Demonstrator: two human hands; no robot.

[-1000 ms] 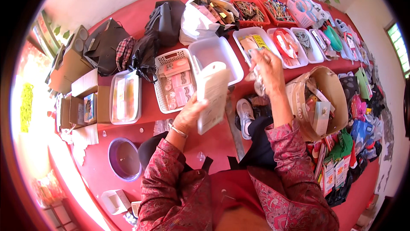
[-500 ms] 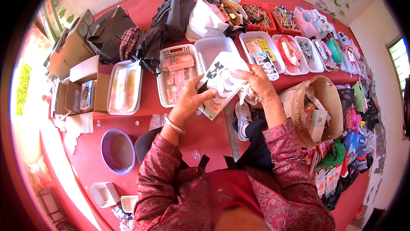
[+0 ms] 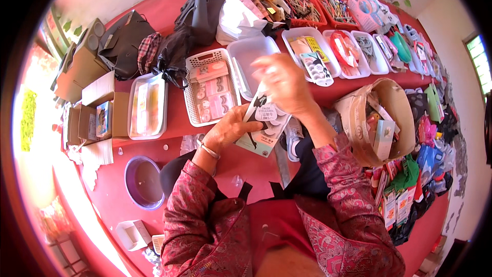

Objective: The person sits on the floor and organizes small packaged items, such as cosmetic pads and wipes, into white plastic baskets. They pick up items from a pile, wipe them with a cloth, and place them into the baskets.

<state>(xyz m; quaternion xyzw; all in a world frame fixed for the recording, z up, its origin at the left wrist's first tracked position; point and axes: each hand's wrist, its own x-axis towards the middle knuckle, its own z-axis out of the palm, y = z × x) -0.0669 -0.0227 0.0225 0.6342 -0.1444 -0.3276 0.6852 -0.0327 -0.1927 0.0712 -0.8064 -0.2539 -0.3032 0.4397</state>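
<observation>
My left hand (image 3: 229,129) grips the lower left edge of a white card package of false eyelashes (image 3: 271,129), thumb across its front. The pack is tilted in front of me above my lap, with black print and several pairs of lashes showing. Over its upper edge is my right hand (image 3: 285,83), smeared by motion, so its fingers and anything in them cannot be made out. Beyond the hands stands an empty translucent tray (image 3: 245,47). A white perforated basket (image 3: 190,97) to its left holds pink lash boxes (image 3: 212,92). Another lash pack (image 3: 316,69) leans on a tray at the right.
A cardboard-walled bin (image 3: 353,133) with boxes stands by my right forearm. A purple basin (image 3: 128,177) sits at lower left. Along the back are black bags (image 3: 202,15), a white plastic bag (image 3: 230,23) and red baskets (image 3: 307,18) of thin sticks.
My right hand has moved left and up across the pack's top; the crumpled white material beneath it no longer shows. The eyelash pack has dropped slightly toward me and turned more upright.
</observation>
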